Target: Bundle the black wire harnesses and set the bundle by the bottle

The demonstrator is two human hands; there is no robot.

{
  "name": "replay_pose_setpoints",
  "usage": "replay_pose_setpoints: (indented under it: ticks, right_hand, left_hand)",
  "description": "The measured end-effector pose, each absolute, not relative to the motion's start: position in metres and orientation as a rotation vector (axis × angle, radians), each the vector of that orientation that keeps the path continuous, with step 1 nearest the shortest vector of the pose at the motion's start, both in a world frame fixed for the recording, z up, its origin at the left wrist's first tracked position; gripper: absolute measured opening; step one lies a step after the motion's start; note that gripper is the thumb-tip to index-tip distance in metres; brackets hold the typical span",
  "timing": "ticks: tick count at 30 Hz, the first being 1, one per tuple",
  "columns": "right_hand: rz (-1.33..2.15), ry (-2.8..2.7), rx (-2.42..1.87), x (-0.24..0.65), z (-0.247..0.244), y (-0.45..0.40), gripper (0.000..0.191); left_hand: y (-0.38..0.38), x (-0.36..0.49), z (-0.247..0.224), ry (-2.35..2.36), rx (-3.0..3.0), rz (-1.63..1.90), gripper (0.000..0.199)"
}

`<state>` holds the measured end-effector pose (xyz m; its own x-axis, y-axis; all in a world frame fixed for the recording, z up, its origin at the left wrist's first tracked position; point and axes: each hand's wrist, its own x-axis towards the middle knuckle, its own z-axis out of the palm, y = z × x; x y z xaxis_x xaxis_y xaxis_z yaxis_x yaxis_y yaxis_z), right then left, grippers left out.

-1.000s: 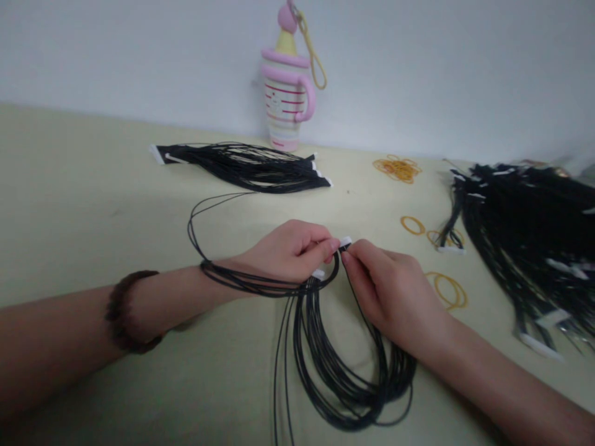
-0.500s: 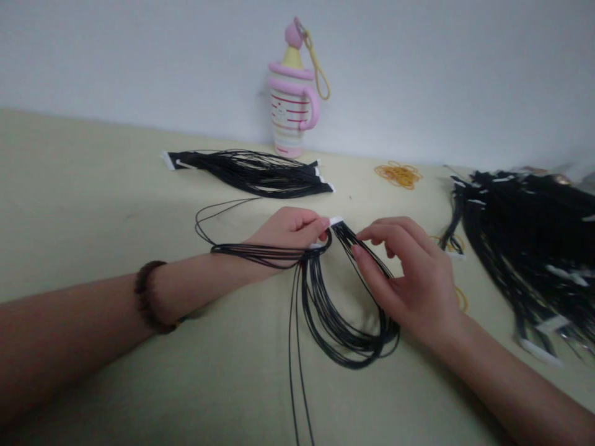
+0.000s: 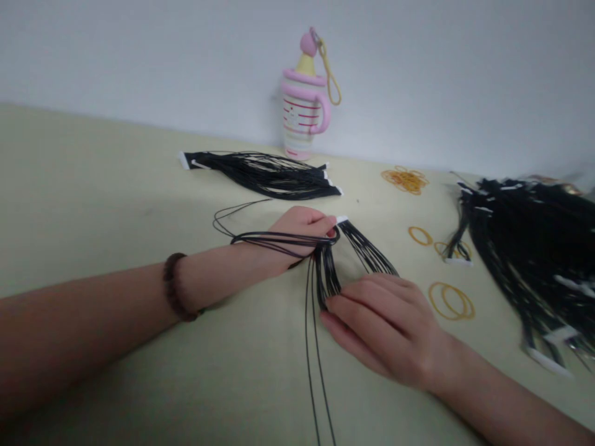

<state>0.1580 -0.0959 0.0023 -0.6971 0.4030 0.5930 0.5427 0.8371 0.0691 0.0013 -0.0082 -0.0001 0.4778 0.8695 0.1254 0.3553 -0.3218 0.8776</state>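
Observation:
A black wire harness [image 3: 369, 248] with a white connector [image 3: 342, 220] at its end is between my two hands. My left hand [image 3: 300, 228] pinches it just below that connector, and several wires loop back over the wrist. Two thin wires hang down toward the front of the table. Lower right, my right hand [image 3: 385, 322] has its fingers closed round the bent part of the same wires, hiding the bottom of the loop.
A bundled black harness [image 3: 264, 176] lies behind my hands, before a striped cup [image 3: 302, 114] with a pink handle. To the right are a heap of rubber bands [image 3: 404, 179], loose rubber bands [image 3: 450, 301] and a large pile of black harnesses [image 3: 534, 229].
My right hand has moved down and left from beside the connector and closed on the wire loop. My left hand keeps its pinch. The whole view has shifted slightly.

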Motion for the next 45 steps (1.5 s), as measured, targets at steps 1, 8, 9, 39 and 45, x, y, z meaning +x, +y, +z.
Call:
replay_pose_setpoints:
  ticks: [1, 8, 9, 39, 45]
  right_hand:
    - [-0.325, -2.431, -0.68, 0.157, 0.0, -0.096, 0.006]
    - [-0.227, -2.418, -0.728, 0.145, -0.005, -0.096, 0.016]
    - [-0.204, -2.442, -0.716, 0.145, -0.004, -0.096, 0.015]
    - [0.238, -1.933, -1.431, 0.175, 0.02, -0.082, 0.018]
    - [0.218, -2.172, -1.423, 0.172, 0.009, -0.08, 0.023]
  left_hand:
    - [-0.007, 0.001, -0.002, 0.999, 1.846, 0.791, 0.03]
    - [-0.005, 0.002, -0.002, 0.963, 1.643, 0.789, 0.025]
    - [-0.005, 0.002, -0.001, 0.958, 1.62, 0.791, 0.024]
    - [-0.012, 0.004, 0.0, 0.961, 1.605, 0.747, 0.03]
    - [-0.009, 0.004, -0.003, 0.997, 1.761, 0.743, 0.032]
